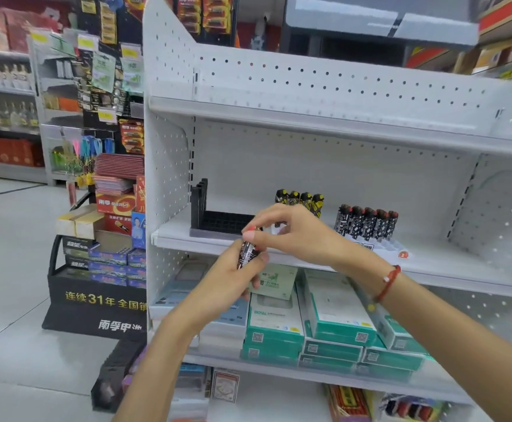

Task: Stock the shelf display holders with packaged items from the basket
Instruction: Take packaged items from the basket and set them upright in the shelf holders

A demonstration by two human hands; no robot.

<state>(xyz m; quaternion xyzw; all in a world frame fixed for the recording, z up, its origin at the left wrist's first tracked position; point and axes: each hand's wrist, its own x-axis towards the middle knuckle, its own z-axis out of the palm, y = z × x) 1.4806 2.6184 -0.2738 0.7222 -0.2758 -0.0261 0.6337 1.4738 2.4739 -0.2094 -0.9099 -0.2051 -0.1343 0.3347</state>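
Observation:
My left hand (pixel 228 277) grips a small black patterned packaged item with a red top (pixel 247 249), held upright in front of the middle shelf edge. My right hand (pixel 291 231) pinches the item's red top with thumb and fingertips. Behind the hands, an empty black display holder (pixel 215 222) stands at the left of the middle shelf (pixel 449 263). A row of black-and-yellow items (pixel 300 199) stands upright mid-shelf. Further right, a row of black red-topped items (pixel 365 222) fills a white holder (pixel 388 246). No basket is in view.
The white pegboard shelving has a bare top shelf (pixel 309 114). Stacked green-and-white boxes (pixel 333 318) fill the lower shelf beneath my hands. A black battery display stand (pixel 96 303) with boxes sits on the floor at the left. More goods lie at the bottom shelf (pixel 400 406).

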